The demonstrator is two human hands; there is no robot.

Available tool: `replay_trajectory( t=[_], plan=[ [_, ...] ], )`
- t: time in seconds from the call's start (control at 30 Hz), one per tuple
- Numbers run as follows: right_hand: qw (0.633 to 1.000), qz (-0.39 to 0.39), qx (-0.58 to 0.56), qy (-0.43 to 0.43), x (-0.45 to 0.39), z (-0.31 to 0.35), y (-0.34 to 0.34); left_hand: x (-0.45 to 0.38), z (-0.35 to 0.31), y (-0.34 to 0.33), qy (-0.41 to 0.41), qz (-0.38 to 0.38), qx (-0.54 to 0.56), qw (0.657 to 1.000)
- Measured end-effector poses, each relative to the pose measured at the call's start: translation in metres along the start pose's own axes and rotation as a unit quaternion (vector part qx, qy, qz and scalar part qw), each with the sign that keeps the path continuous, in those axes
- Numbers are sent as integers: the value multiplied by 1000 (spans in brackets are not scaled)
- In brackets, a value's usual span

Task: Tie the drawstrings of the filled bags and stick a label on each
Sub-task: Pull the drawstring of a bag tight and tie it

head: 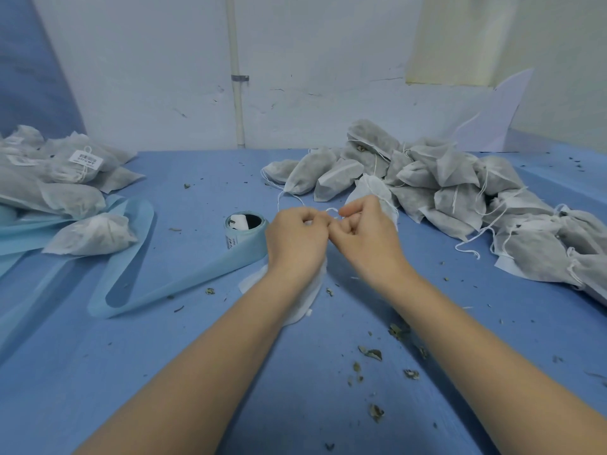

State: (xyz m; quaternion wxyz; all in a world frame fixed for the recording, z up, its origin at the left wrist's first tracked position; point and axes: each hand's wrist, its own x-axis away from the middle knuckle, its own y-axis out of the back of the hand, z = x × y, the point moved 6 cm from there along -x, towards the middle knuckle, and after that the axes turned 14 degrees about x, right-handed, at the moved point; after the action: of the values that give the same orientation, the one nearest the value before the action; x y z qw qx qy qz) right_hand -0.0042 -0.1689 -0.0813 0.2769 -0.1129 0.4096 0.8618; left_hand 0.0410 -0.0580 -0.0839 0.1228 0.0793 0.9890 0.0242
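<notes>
Both hands meet at centre over the blue worktop (98, 372), fingers curled. Left hand (297, 239) and right hand (366, 236) each pinch the white drawstring (331, 211), a small loop of it showing between the fingertips.

The bag being tied (305, 300) lies under the left wrist and forearm, white fabric showing beside the arm toward the body. A second white bag (371, 188) sits just beyond the right hand, touching its far side.

Right of the hands and beyond: a heap of filled grey bags (460, 192), loose strings trailing onto the worktop. Well to the left: a pile of labelled bags (65, 169), a white barcode label (86, 158) on the top one.

Just left of the left hand: label roll (244, 229), its pale blue backing strip (147, 290) running out leftward in loops across the worktop.

Dried leaf scraps (372, 354) scattered on the worktop under and beside the right forearm.
</notes>
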Motion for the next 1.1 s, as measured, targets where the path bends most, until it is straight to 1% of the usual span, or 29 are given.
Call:
replay_trajectory(
  t=[0.07, 0.1, 0.13, 0.2, 0.3, 0.4, 0.53, 0.63, 0.7, 0.77, 0.83, 0.9, 0.97, 1.0, 1.1],
  plan=[
    [1000, -9, -16, -13, -1, -5, 1, -1, 3, 2, 13, -4, 26, 1000],
    [999, 0, -25, -25, -2, -7, 0, -1, 4, 3, 21, -8, 45, 999],
    [998, 18, -47, -43, -2, -11, -1, -1, 5, 4, 30, -11, 62, 998],
    [985, 67, -128, -93, -3, -18, -6, -2, 7, 6, 44, -17, 88, 995],
    [963, 126, -212, -108, -3, -21, -12, -2, 8, 5, 51, -14, 105, 993],
    [956, 147, -228, -113, -4, -24, -9, -2, 6, 3, 45, 0, 116, 992],
    [958, 166, -207, -108, -4, -30, -2, 2, 3, -1, 31, 35, 104, 993],
    [956, 176, -202, -117, -4, -30, 3, 6, -3, -5, -12, 64, 50, 997],
    [952, 181, -207, -136, -4, -30, 6, 9, -11, -7, -79, 70, -32, 994],
    [948, 182, -206, -161, -3, -32, 7, 12, -18, -10, -153, 66, -118, 979],
    [941, 178, -219, -189, -4, -33, 6, 12, -19, -14, -192, 59, -184, 962],
    [924, 179, -258, -218, -4, -32, 4, 12, -17, -15, -212, 50, -234, 948],
    [910, 186, -294, -225, -3, -29, 3, 13, -15, -14, -223, 38, -257, 940],
    [911, 187, -299, -216, -3, -27, 3, 13, -15, -14, -223, 34, -262, 938],
    [928, 166, -273, -191, -3, -26, 4, 14, -14, -14, -215, 26, -261, 941]
  ],
)
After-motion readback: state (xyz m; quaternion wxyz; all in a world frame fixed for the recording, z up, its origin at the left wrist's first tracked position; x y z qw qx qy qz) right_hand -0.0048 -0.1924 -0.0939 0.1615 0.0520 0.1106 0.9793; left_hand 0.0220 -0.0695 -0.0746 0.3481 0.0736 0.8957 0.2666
